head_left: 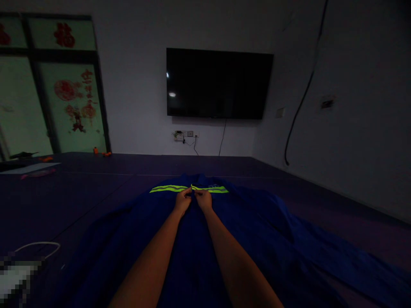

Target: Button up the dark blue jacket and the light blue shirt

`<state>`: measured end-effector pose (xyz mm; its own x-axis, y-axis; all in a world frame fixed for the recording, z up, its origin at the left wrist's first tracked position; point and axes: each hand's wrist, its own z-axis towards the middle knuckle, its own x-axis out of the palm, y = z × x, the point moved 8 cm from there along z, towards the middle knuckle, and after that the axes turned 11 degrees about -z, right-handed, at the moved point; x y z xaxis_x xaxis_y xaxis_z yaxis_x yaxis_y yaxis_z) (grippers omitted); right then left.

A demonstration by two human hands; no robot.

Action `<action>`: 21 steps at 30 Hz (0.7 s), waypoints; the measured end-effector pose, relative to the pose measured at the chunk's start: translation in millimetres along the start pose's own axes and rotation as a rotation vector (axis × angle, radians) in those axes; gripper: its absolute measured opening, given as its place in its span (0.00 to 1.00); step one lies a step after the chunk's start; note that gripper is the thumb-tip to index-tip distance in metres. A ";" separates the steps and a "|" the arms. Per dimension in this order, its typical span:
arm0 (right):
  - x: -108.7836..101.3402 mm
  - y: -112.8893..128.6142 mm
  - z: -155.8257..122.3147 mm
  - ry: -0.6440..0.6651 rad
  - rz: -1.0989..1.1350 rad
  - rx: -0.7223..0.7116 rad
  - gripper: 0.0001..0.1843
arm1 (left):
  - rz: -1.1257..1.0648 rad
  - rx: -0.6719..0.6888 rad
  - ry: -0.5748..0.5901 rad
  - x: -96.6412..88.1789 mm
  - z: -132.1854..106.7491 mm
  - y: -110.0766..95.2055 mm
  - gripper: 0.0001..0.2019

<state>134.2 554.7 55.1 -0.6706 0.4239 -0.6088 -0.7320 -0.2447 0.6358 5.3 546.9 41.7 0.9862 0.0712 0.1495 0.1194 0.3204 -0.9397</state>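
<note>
So the blue work jacket (257,222) is spread flat on the dark purple floor (80,192), right in front of the person. Its long axis runs straight away from them toward the wall with the TV (218,83). The near hem is down by their elbows and the collar end is farthest out. Both arms are stretched along the middle of it, and the hands meet near the far end, where the yellow-green reflective stripe (167,188) crosses the chest. Neither arm is really nearer; they're pretty much level. The left hand (183,200) sits just left of the centre line and the right hand (203,199) just right of it, knuckles almost touching. Both are curled down with the fingers pinched onto the cloth, right at the gap where the stripe breaks in two. That looks like the front opening to me, but the room is so dim I can't tell what's actually between the fingertips. The fabric is deep blue, loose and a bit rumpled. A lot of it fans out to the person's right in soft folds, and a smaller spread goes off to the left. A white cable (38,246) loops on the floor well off to the left, nowhere near the hands.
</note>
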 end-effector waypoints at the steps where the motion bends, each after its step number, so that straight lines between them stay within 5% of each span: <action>1: 0.5 0.2 -0.2 0.004 0.001 -0.006 0.13 | 0.000 0.002 0.001 0.0 0.6 0.4 0.30; 21: -0.1 1.9 -0.4 0.021 -0.049 -0.033 0.14 | -0.015 -0.001 -0.004 -0.7 0.9 1.1 0.28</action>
<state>132.8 553.9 56.2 -0.6356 0.4176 -0.6493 -0.7676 -0.2523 0.5892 4.5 548.1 40.8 0.9839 0.0700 0.1645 0.1340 0.3206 -0.9377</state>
